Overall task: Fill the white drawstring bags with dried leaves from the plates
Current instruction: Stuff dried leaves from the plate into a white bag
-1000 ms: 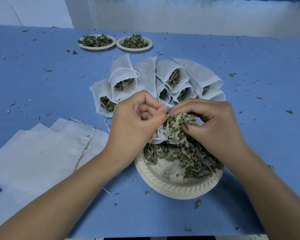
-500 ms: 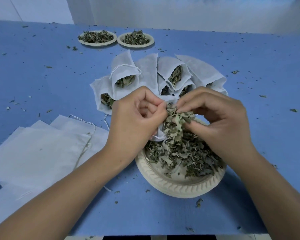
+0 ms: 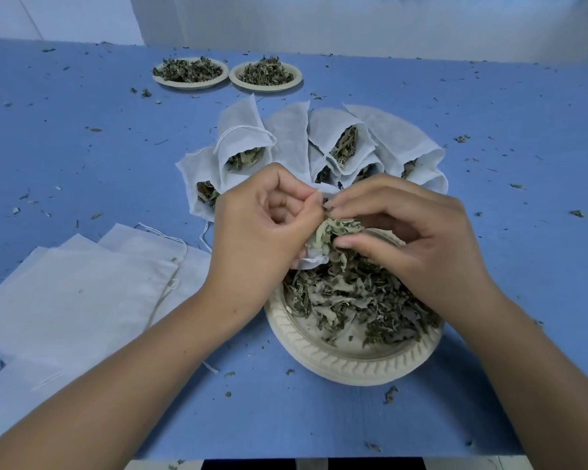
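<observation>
Head view. The left hand [image 3: 269, 225] is curled, thumb and fingers pinching the mouth of the bag in hand [image 3: 314, 262], which hangs over the 11 o'clock edge of the near plate [image 3: 347, 368]. The right hand [image 3: 414, 239] is bent, its fingers and thumb pinching a clump of leaves [image 3: 333, 228] right at that mouth; the fingertips of both hands touch or nearly touch. How full this bag is cannot be told, as the hands cover most of it.

Progress: several filled bags [image 3: 241, 130] lie fanned at 12 o'clock of the near plate, leaves showing in their open mouths and drawstrings not pulled tight. A stack of flat empty bags [image 3: 82, 293] waits at 9 o'clock on the desk [image 3: 489, 147]. The near plate holds a fair pile of dried leaves [image 3: 353, 300], and two far plates [image 3: 190, 74] at 11 o'clock sit heaped. Judgement: roughly midway, with much left to do.

Change from the earlier frames: the right hand has risen off the pile and closed in on the left hand, bringing the clump to the bag mouth. The filled bags, empty stack and plates appear unmoved.
</observation>
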### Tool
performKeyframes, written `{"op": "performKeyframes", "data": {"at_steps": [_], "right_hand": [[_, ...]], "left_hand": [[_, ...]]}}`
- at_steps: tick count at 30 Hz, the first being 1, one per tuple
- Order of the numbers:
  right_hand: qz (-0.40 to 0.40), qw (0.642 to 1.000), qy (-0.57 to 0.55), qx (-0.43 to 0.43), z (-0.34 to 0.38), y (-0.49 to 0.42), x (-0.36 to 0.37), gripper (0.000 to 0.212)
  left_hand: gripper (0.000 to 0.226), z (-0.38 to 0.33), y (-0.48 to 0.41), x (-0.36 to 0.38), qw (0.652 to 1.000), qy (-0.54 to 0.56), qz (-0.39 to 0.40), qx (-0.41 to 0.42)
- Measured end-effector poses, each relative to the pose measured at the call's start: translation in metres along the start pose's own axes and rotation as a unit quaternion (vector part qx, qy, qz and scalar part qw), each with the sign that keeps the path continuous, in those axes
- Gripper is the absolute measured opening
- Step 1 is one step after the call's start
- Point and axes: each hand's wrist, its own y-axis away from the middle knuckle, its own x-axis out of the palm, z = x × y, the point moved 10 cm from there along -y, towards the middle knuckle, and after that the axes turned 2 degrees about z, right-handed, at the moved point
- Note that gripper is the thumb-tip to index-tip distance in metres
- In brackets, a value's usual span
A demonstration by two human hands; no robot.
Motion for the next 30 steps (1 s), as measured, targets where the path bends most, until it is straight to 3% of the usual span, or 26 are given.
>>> {"op": "performKeyframes", "data": {"at_steps": [6,9,12,16,20,26,30], "right_hand": [[-0.063,0.993,-0.043,0.092,-0.019,0.005,-0.004,0.010],[-0.079,0.992,0.091,0.032,-0.003,0.004,-0.005,0.009],[-0.037,0.975,0.217,-0.025,0.007,0.002,0.011,0.007],[0.026,0.979,0.204,-0.013,0.003,0.004,0.017,0.016],[-0.058,0.970,0.230,-0.058,0.020,0.006,0.002,0.005],[0.009,0.965,0.248,-0.082,0.020,0.004,0.019,0.011],[-0.041,0.969,0.220,-0.107,0.031,0.006,-0.005,0.025]], "left_hand": [[0.020,-0.003,0.001,0.005,0.999,0.012,0.028,0.014],[0.016,-0.002,0.002,0.011,0.999,0.004,0.047,0.022],[0.017,0.001,0.003,0.015,0.998,-0.019,0.048,0.024],[0.017,0.001,0.000,0.005,0.999,-0.024,0.012,0.027],[0.019,-0.004,-0.001,0.000,0.999,-0.024,-0.007,0.031],[0.017,-0.010,0.003,0.004,0.999,0.014,0.017,0.042],[0.018,-0.005,-0.001,-0.004,1.000,0.004,-0.015,0.010]]}}
